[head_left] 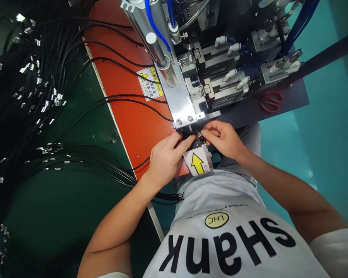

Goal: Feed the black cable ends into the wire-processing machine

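My left hand (166,156) is at the near end of the machine, its thumb stretched to the small black fixture (197,143) and its index finger bent beside it. Whatever lies under those fingers is hidden. From the other side my right hand (224,141) pinches a thin wire (201,136) between thumb and index finger; a bit of red shows at its tip. The fingertips of both hands almost meet over the fixture. Just below them sits a pale plate with a yellow arrow (197,164).
The machine's metal slide plate (176,102) and pneumatic cylinders (226,90) rise ahead. Black cables (118,60) cross the orange base (124,127). Bundles of cables with shiny metal ends (53,100) lie on the green table (66,197). Red-handled scissors (272,102) rest at right.
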A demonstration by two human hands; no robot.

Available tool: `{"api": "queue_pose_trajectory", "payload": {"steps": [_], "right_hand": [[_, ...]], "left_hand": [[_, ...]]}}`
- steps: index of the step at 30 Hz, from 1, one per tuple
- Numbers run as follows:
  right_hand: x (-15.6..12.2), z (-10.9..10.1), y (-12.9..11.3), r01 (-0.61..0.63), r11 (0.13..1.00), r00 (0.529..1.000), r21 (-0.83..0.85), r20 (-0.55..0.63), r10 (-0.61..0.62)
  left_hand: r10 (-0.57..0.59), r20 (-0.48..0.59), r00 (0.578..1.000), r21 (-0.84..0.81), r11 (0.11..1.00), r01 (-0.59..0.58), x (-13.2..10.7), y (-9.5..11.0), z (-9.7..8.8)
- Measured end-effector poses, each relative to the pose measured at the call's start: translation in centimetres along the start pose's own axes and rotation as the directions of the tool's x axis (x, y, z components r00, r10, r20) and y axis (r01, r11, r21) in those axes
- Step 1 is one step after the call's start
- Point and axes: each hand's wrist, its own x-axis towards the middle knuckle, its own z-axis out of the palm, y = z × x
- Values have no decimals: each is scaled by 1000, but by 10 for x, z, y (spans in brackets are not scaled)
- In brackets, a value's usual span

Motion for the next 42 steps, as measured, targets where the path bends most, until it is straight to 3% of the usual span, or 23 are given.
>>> {"api": "queue_pose_trajectory", "payload": {"steps": [10,16,24,26,28,31,33,34,38,42], "right_hand": [[2,-1,-3,-15,998,1000,-67,10,16],[1,-1,-1,-79,994,996,73,56,75],[-28,11,0,-128,979,991,160,-13,131],[-31,15,-2,-66,996,994,66,-84,72],[-33,16,-7,49,983,981,-178,-178,-81],[-33,13,-19,197,784,914,-589,-178,-364],[-33,9,-25,239,682,893,-691,-120,-434],[-32,7,-26,251,674,893,-695,-103,-438],[-24,3,-15,308,778,909,-548,-72,-410],[-14,2,9,245,950,959,-192,-98,-267]], "left_hand": [[-19,32,999,-53,998,20,0,-3,-1],[-27,30,999,-40,999,29,1,-2,-1],[-32,30,999,-74,997,34,3,-1,-4],[-44,36,998,-83,995,47,3,-1,-4],[-46,35,998,-83,995,49,2,0,-3],[-40,29,999,-73,996,42,2,0,-2],[-43,26,999,-67,997,45,2,0,-2],[-46,26,999,-64,997,47,2,0,-2],[-46,32,998,-63,997,48,2,-1,-3],[-52,39,998,-91,994,56,2,-1,-4]]}}
